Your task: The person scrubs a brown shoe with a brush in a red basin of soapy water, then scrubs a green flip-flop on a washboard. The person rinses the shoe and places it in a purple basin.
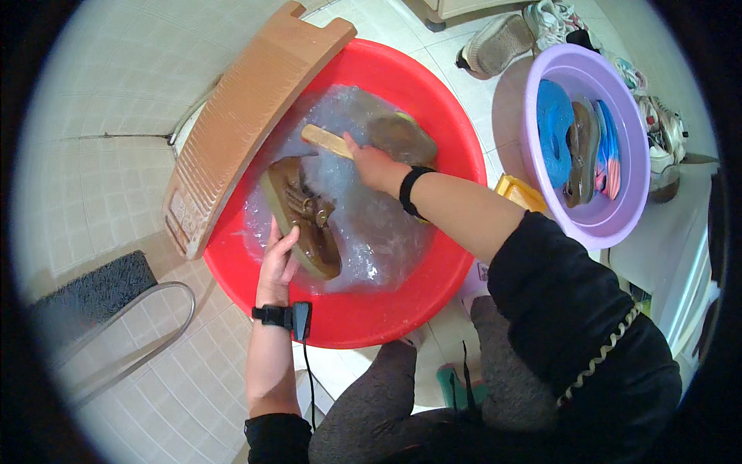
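A large red plastic basin [342, 319] holds cloudy, sudsy water. In my left hand [280, 258] is a wet brown lace-up shoe [307, 217], gripped by its pale sole near the basin's left side. My right hand [377, 165] holds a wooden brush handle [326, 141] over the water; the far part of the tool is hidden. Just beyond that hand another brown shoe [403, 138] lies partly under water, sole upward as far as I can tell. A brown ribbed washboard [249, 116] leans across the basin's left rim.
To the right stands a purple basin [626, 223] with a blue clog-like shoe [552, 133], brown footwear [581, 156] and pink-blue footwear [607, 151]. A yellow box [519, 193] sits between the basins. Several shoes [498, 46] line the floor; a hose [188, 313] and dark mat [98, 290] lie left.
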### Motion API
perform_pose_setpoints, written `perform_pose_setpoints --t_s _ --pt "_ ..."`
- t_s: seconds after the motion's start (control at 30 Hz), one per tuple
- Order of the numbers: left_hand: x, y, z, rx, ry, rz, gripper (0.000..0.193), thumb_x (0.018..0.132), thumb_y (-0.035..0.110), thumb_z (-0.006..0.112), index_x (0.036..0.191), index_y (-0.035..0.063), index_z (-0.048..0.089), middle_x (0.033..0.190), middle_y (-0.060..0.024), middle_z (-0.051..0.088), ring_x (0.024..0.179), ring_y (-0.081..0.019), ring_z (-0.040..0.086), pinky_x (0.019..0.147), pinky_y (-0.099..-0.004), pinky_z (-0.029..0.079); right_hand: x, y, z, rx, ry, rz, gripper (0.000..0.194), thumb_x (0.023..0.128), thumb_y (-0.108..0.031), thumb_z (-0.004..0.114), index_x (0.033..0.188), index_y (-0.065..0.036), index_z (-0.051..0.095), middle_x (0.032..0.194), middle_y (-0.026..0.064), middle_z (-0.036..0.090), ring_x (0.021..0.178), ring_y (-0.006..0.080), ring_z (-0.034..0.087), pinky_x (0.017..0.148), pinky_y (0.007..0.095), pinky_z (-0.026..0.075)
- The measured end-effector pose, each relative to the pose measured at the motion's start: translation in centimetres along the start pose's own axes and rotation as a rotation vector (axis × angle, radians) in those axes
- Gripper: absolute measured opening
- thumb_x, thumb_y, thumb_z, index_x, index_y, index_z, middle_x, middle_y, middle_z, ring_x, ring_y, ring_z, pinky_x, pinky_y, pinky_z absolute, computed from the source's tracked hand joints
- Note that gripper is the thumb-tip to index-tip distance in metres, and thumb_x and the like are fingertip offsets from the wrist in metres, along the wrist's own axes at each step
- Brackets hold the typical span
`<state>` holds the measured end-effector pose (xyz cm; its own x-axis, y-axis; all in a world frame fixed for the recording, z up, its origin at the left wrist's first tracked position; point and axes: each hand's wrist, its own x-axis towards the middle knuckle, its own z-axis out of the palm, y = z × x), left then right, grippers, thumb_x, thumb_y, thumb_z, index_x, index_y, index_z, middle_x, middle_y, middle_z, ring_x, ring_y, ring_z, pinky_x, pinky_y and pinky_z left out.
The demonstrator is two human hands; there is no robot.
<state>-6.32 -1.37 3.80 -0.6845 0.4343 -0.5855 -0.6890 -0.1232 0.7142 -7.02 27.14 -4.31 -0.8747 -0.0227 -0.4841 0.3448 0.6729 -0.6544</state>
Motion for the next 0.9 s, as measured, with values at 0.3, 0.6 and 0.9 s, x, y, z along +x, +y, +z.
perform_pose_setpoints --t_s 0.3,0.6,0.9 --pt "8.5 -7.4 -2.4 1.609 0.283 -0.121 0.105 0.097 0.045 0.063 0.159 0.0271 -0.020 0.144 -0.0485 0.027 0.134 -0.0594 0.035 0.117 -0.0624 0.024 -1.2 2.4 5.2 -0.608 -0.151 -0.033 0.097 0.093 -0.008 0.062 0.165 -0.024 0.000 0.118 0.0217 0.067 0.106 0.0336 0.069 0.088 0.0468 0.055" --pt "10.4 -6.2 -0.6 2.319 -0.166 -0.488 0.063 0.094 0.025 0.059 0.155 0.0226 0.043 0.164 -0.0276 0.023 0.149 -0.0574 0.015 0.111 -0.0688 0.033 1.0 4.3 7.5 -0.872 -0.255 -0.114 0.028 0.092 -0.016 0.063 0.116 -0.016 0.078 0.121 0.0074 0.074 0.109 0.0290 0.071 0.086 0.0467 0.055" --pt "6.9 -2.8 3.4 1.870 0.311 -0.024 0.119 0.076 0.018 0.084 0.165 0.0200 0.004 0.147 -0.0284 0.046 0.136 -0.0441 0.045 0.109 -0.0485 0.042 -0.6 -0.3 0.6 -0.415 -0.015 -0.041 0.069 0.094 -0.006 0.057 0.155 -0.031 0.039 0.138 0.0264 0.054 0.118 0.0441 0.063 0.092 0.0481 0.055"
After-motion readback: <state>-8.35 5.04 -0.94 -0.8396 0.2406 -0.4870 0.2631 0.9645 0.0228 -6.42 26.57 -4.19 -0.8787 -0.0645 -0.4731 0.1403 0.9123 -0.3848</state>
